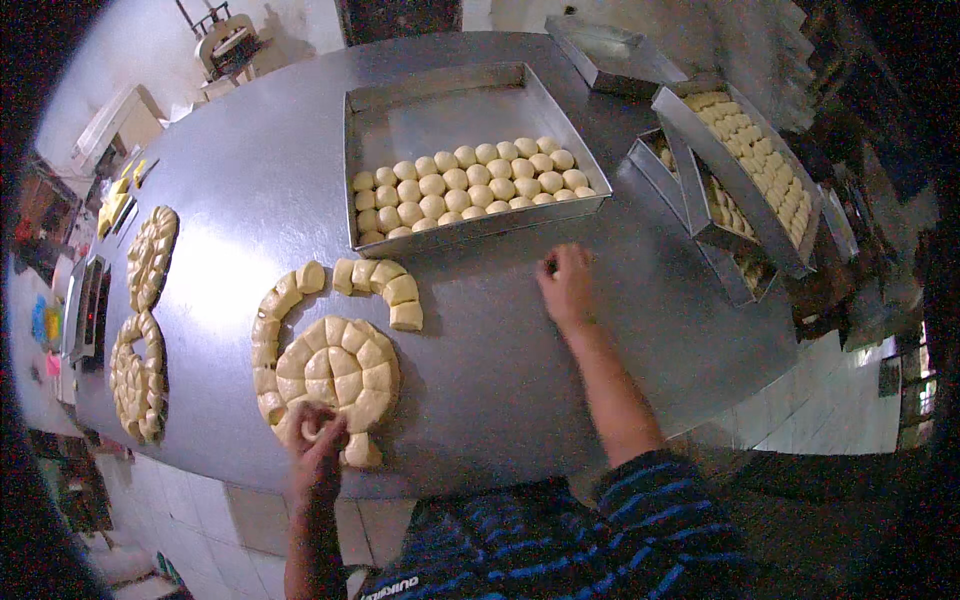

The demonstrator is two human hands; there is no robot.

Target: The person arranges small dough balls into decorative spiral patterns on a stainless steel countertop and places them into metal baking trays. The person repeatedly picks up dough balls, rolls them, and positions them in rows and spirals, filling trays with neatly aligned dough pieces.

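My left hand (319, 442) is at the near edge of a round, divided slab of dough (337, 367), its fingers curled around a pale piece of dough (310, 430). A broken ring of cut dough pieces (266, 330) curves around the slab, with another short arc of pieces (386, 281) at its far side. One cut dough piece (362, 451) lies just right of my left hand. My right hand (568, 289) is curled low over the steel table, in front of the square metal tray (465, 105); whether it holds dough is hidden. Rows of dough balls (478, 176) fill the tray's near half.
More divided dough (152, 259) lies at the left of the metal table (480, 360). Stacked trays of shaped dough (750, 165) stand at the right, and another metal tray (615, 56) is behind them. A scale (84, 311) stands at the left edge.
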